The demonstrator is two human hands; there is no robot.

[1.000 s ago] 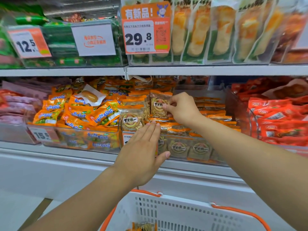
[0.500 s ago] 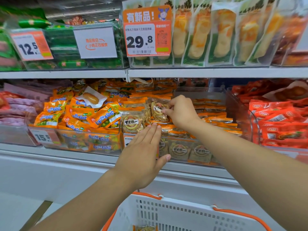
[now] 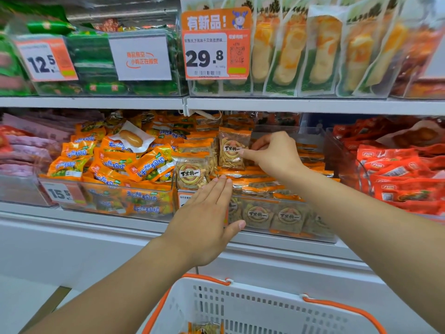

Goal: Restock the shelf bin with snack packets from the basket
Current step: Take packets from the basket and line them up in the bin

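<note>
Snack packet (image 3: 232, 148): clear w/ orange top strip + round logo, standing upright in the middle of the shelf bin, pinched by your R hand at its right edge.
Shelf bin (image 3: 284, 201): clear plastic, on the lower shelf, center-right; more of the same packets lie flat in it & press against its near wall.
R hand (image 3: 274, 154): your grip is closed on the upright packet, thumb on its front face, fingers curled behind; arm comes in from the lower right.
L hand (image 3: 207, 215): grip is wide, fingers straight & together, palm flat toward the bin's near wall; fingertips at the bin's top edge, just below another upright packet (image 3: 192, 173) at the bin's left end. Can't tell if palm actually touches the plastic.
Basket (image 3: 240, 307): white w/ orange handles, nearest you at bottom center; one packet (image 3: 204, 328) visible inside at the bottom edge of view.
Left neighbor bin (image 3: 108, 196): orange packets w/ blue lettering, heaped; price tag (image 3: 59, 192) reads 15.5; one pale packet w/ a sausage shape (image 3: 131, 138) lies on top of the heap.
Right neighbor bin (image 3: 399, 179): red packets, stacked.
Upper shelf (image 3: 289, 104): green packs at left w/ 12.5 tag (image 3: 45, 60); tall pouches of yellow food at right behind a 29.8 tag (image 3: 214, 48).
</note>
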